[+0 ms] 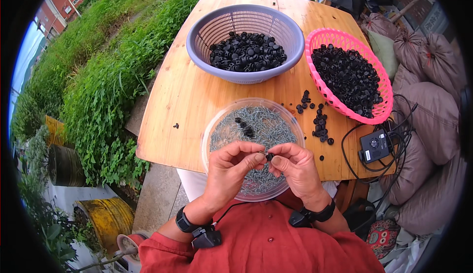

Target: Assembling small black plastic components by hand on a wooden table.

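My left hand (227, 170) and my right hand (297, 168) meet fingertip to fingertip above a clear round tub (207, 134) of grey metal screws (268, 121). Between thumb and forefinger, my right hand pinches a small black plastic cap (269, 157). The left thumb and forefinger are pressed together around a thin small piece pointing at the cap; it looks like a screw, but the fingers mostly cover it. A few black caps (245, 126) lie on top of the screws in the tub.
On the wooden table (167, 120), a grey-purple basket (197, 41) and a pink basket (315, 71) hold many black plastic parts. Loose black caps (321, 127) lie right of the tub. A black box with cables (374, 146) sits at the right edge, beside stuffed sacks (428, 110).
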{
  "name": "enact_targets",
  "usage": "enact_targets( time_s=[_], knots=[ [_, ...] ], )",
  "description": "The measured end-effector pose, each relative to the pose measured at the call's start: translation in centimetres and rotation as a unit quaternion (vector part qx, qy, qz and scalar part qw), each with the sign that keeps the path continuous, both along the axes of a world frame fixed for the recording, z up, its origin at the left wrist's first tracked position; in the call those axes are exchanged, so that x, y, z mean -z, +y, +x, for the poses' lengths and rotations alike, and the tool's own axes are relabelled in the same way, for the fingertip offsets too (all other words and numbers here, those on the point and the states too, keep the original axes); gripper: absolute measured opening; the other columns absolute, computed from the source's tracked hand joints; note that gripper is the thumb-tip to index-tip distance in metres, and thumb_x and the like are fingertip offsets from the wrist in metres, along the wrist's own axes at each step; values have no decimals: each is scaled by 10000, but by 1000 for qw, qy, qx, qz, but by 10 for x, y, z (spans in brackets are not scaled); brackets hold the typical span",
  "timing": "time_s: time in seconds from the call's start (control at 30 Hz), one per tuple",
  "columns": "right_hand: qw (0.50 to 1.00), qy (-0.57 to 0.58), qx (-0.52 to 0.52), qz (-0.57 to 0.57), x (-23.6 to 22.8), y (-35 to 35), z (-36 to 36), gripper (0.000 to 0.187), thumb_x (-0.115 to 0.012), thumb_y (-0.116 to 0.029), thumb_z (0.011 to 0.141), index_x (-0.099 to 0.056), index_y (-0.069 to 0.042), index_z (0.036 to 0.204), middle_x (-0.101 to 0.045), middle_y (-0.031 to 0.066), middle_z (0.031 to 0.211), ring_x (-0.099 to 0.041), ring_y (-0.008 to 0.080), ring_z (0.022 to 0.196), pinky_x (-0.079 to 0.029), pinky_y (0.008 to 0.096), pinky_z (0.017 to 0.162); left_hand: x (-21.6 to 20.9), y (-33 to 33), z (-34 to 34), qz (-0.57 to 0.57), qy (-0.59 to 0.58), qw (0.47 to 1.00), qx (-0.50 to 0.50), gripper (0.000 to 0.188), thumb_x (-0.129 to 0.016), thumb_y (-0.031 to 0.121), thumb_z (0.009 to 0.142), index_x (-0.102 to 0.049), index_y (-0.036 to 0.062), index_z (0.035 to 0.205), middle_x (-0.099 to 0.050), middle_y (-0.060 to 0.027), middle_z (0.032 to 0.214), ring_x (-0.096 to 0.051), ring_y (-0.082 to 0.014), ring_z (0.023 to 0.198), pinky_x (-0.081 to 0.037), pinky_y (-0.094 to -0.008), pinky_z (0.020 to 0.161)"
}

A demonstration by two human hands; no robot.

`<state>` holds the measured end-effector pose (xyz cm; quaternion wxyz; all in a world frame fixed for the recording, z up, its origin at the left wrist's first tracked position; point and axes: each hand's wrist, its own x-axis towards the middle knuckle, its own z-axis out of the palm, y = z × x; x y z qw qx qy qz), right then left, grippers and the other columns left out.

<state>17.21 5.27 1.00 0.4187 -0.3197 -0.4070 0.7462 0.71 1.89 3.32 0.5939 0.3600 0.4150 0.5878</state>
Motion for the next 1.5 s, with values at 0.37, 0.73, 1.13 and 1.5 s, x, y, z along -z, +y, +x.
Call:
enact_targets(
  time_s=[0.37,0.73,1.13,1.5],
  knots=[
    [999,24,6,-22,1,-3,-1,150,-601,-45,848,-601,-9,993,-624,33,779,-577,73,674,-444,190,569,4,-4,-1,73,219,973,-14,123,-629,-39,798,-632,-10,918,-616,-51,851,-573,-87,776,-459,-200,664],
    [999,28,23,-37,0,-4,6,145,-605,-28,836,-600,-2,978,-631,61,812,-573,102,657,-451,211,565,4,2,7,150,329,931,-45,77,-661,-16,765,-647,12,835,-616,-43,768,-557,-121,734,-432,-249,649],
    [997,62,30,-37,1,-7,14,136,-608,-34,841,-606,-3,973,-624,34,775,-566,71,660,-435,190,553,5,3,23,181,327,925,-70,88,-659,-22,745,-607,20,803,-557,-58,696,-536,-154,641,-417,-250,561],
    [999,25,37,-13,1,-10,19,123,-632,-33,822,-621,-1,940,-627,33,743,-568,67,639,-433,183,542,6,3,21,233,400,885,-49,126,-698,-21,693,-630,31,786,-601,-68,733,-559,-186,645,-431,-285,567]
  ],
)
